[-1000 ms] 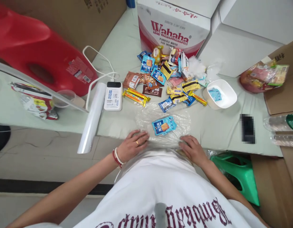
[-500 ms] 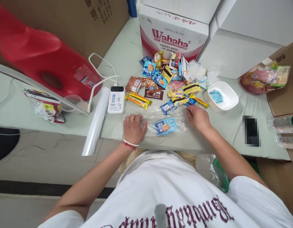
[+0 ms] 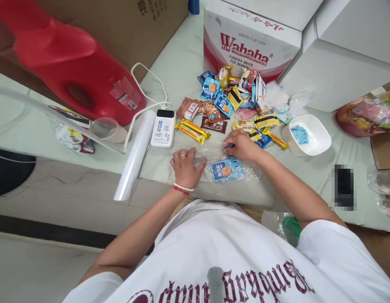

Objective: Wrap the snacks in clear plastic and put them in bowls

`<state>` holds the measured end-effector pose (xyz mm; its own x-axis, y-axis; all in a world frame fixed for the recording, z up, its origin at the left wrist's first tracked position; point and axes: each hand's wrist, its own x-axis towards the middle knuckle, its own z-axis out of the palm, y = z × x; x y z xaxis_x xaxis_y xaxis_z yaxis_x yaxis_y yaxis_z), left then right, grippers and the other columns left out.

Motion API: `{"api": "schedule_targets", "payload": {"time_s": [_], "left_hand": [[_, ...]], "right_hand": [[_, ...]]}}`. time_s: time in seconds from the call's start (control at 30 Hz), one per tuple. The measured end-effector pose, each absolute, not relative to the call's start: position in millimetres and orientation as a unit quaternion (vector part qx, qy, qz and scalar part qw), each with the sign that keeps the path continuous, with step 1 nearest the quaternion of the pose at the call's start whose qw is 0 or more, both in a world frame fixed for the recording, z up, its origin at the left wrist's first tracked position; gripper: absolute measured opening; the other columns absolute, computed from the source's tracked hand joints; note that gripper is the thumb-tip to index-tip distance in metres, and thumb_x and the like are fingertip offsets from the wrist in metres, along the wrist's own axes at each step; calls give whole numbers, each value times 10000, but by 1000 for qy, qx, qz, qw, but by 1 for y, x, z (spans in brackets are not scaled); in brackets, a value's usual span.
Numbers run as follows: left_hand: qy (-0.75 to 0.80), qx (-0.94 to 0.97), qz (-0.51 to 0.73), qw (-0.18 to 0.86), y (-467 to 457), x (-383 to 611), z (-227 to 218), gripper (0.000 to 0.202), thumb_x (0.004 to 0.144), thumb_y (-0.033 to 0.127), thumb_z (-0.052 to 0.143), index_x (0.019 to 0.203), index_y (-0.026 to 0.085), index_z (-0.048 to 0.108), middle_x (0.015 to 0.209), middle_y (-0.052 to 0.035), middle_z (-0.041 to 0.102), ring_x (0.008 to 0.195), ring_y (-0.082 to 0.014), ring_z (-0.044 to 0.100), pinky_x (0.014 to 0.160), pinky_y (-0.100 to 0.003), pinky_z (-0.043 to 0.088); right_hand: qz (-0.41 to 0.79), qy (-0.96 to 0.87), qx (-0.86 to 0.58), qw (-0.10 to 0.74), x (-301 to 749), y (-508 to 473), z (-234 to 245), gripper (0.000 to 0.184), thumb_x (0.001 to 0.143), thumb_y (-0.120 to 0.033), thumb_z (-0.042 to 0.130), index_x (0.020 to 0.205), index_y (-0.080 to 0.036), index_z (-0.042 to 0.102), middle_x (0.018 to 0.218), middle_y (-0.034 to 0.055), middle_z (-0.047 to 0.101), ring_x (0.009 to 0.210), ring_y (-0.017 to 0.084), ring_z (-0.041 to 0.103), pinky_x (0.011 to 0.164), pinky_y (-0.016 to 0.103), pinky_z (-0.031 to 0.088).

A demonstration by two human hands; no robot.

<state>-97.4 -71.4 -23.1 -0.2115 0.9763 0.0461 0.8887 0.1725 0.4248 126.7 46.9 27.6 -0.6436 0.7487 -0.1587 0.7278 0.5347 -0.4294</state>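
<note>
A clear plastic bag (image 3: 252, 171) lies flat near the table's front edge, with a light blue snack packet (image 3: 226, 169) inside or under its film; which one I cannot tell. My left hand (image 3: 186, 169) rests at the bag's left end, thumb and fingers apart. Just behind the bag, my right hand (image 3: 244, 145) has its fingers closed over a dark blue snack packet (image 3: 229, 146). Only a sliver of that packet shows. Beyond it lies a pile of mixed snacks, among them a yellow packet (image 3: 266, 120) and a brown packet (image 3: 214, 125).
A white bowl (image 3: 324, 135) with a light blue packet inside stands at the right. Left of the snacks are a white power bank (image 3: 163, 130), a white roll (image 3: 133, 160) and a red jug (image 3: 87, 75). A Wahaba-lettered carton (image 3: 252, 46) stands behind.
My right hand has moved left from the bag's right end onto the dark blue packet. My left hand stays by the bag, its fingers a little more spread. The view has shifted.
</note>
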Motion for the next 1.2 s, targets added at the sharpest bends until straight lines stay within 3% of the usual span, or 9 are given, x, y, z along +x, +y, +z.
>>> {"api": "schedule_targets", "payload": {"time_s": [0.1, 0.23, 0.37, 0.5, 0.7, 0.87, 0.97, 1.1, 1.2], "left_hand": [[755, 613, 187, 140, -70, -100, -21, 289, 847, 443, 714, 1037, 226, 717, 1136, -149, 645, 1190, -382, 522, 969, -538, 450], [743, 616, 211, 159, -70, -101, -21, 111, 872, 333, 666, 907, 230, 685, 1106, -115, 653, 1174, -346, 522, 966, -492, 432], [739, 613, 224, 169, -69, -106, -21, 70, 877, 278, 618, 881, 222, 660, 1082, -112, 661, 1156, -337, 533, 971, -475, 427], [723, 617, 246, 190, -74, -122, -8, 68, 829, 283, 630, 822, 218, 608, 962, -98, 658, 1035, -309, 582, 947, -453, 451], [599, 523, 316, 517, -83, -106, 25, 135, 904, 358, 545, 880, 226, 562, 633, 35, 600, 531, -150, 535, 587, -274, 434], [568, 670, 230, 419, -79, -48, 15, 271, 938, 216, 458, 1036, 209, 710, 945, -66, 733, 823, -201, 666, 768, -313, 507], [602, 734, 131, 287, -82, -33, 6, 314, 984, 235, 466, 1144, 252, 735, 1050, -107, 690, 912, -247, 647, 765, -350, 498], [631, 742, 119, 194, -87, -35, 2, 313, 989, 350, 538, 1239, 291, 717, 1127, -140, 661, 1127, -330, 583, 915, -455, 480], [656, 719, 157, 166, -86, -39, -1, 501, 930, 385, 634, 1403, 220, 610, 1411, -197, 566, 1378, -398, 444, 1102, -563, 378]], "right_hand": [[283, -884, -360, 94, 136, 39, 37, 159, 913, -342, 698, 933, -211, 786, 1028, 83, 718, 1143, 273, 578, 1074, 445, 368], [218, -911, -321, 141, 134, 9, 52, 188, 988, -319, 623, 945, -216, 775, 1036, 85, 701, 1152, 269, 553, 1030, 448, 374], [86, -948, -302, 49, 129, -40, 55, 203, 1020, -222, 555, 1009, -209, 757, 886, 99, 662, 998, 264, 513, 872, 412, 388], [95, -947, -306, -26, 132, -79, 36, 332, 997, -116, 524, 1276, -185, 691, 953, 116, 682, 914, 255, 498, 734, 362, 409], [152, -920, -357, 52, 138, -102, 3, 421, 1028, -138, 477, 1422, -164, 622, 1024, 132, 668, 990, 266, 517, 906, 415, 479], [250, -841, -421, 228, 150, -117, 0, 319, 1033, -214, 494, 1288, -235, 685, 1011, 96, 670, 1034, 254, 570, 966, 457, 493], [157, -705, -612, 323, 166, -113, -4, 296, 1018, -315, 535, 1273, -232, 661, 1093, 116, 660, 1079, 283, 565, 1003, 518, 461], [115, -646, -701, 278, 182, -96, -11, 342, 872, -439, 709, 1103, -189, 686, 1341, 194, 559, 1303, 374, 451, 1104, 615, 361], [194, -675, -653, 284, 183, -89, 1, 154, 913, -370, 647, 914, -216, 644, 1249, 138, 625, 1195, 300, 556, 1038, 489, 454]]}}
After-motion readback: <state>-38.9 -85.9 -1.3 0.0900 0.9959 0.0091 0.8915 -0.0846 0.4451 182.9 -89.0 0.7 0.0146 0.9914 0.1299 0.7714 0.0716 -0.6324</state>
